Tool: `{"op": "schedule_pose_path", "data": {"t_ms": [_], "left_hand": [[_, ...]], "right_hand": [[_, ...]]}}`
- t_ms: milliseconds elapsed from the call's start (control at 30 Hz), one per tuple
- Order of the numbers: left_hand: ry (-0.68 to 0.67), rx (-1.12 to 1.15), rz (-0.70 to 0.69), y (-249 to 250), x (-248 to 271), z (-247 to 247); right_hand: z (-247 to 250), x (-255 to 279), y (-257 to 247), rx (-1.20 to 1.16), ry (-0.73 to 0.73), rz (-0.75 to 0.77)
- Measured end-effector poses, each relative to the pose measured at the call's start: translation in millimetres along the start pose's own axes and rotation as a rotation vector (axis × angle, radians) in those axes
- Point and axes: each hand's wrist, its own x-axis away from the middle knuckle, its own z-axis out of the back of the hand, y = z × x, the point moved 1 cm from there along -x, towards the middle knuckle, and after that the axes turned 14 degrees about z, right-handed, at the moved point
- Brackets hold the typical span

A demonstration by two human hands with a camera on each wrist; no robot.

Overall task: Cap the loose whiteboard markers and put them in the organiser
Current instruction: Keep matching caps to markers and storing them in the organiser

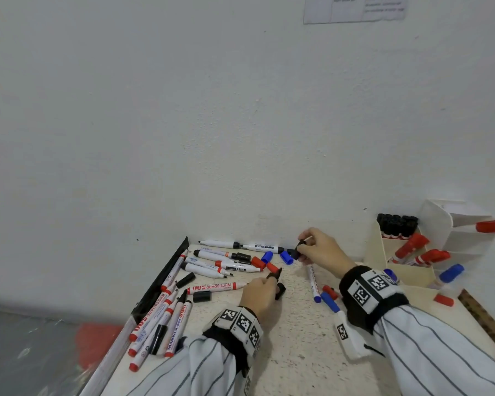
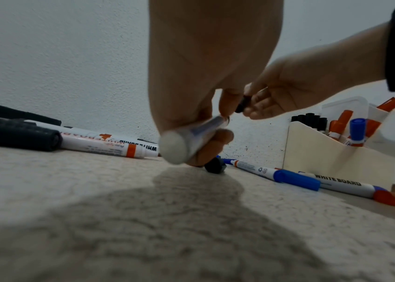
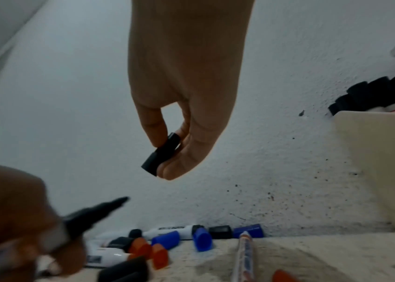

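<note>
By the white wall [image 1: 183, 110], right hand [image 1: 323, 250] pinches a black cap [image 3: 161, 155]; left hand [image 1: 259, 295] grips an uncapped black marker [image 2: 191, 137].

"WHITE BOARD" in black on the white barrel of a marker [image 1: 262, 247] lying along the wall. Same words, upside down, on a red-banded marker [image 1: 239, 267] nearer the middle. "WHITEBOARD 500" in red, upside down, on a fat red marker [image 1: 215, 287]. "MARKER" in red along a marker [image 1: 175, 332] in the pile at the table's left edge; "WHITEBOARD 500" on another marker [image 1: 149, 315] there. "WHITE BOARD" on a blue-banded marker [image 2: 339, 183]. Printed sheet [image 1: 355, 8] on the wall: too blurred to read. Black-and-white square codes on the wristbands [image 1: 367, 288].
</note>
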Motion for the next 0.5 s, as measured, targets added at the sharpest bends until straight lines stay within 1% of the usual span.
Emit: {"op": "schedule_pose_path", "data": {"t_ms": [33, 100, 167, 200, 333, 400, 500], "left_hand": [[0.008, -0.022, -0.035, -1.0, 0.3, -1.0], [-0.010, 0.022, -0.061, -2.2, 2.7, -3.8], [-0.017, 0.066, -0.057, -0.4, 2.8, -6.0], [-0.028, 0.058, -0.060, 0.1, 3.7, -6.8], [-0.054, -0.008, -0.158, 1.2, 10.5, -9.9], [-0.056, -0.034, -0.171, 0.7, 13.8, -11.2], [-0.021, -0.063, -0.183, -2.3, 15.1, -14.7]], "right_hand": [[-2.6, 3.9, -2.5, -0.030, -0.012, -0.005], [-5.6, 11.1, -5.1, -0.038, -0.032, -0.008], [-5.4, 18.2, -5.7, -0.016, -0.061, -0.010], [-4.4, 22.3, -5.8, -0.010, -0.080, -0.013], [2.0, 38.6, -2.5, -0.016, -0.113, -0.008], [5.0, 45.6, -0.3, -0.019, -0.130, -0.002], [10.3, 53.2, 2.3, 0.066, -0.181, -0.024]]}}
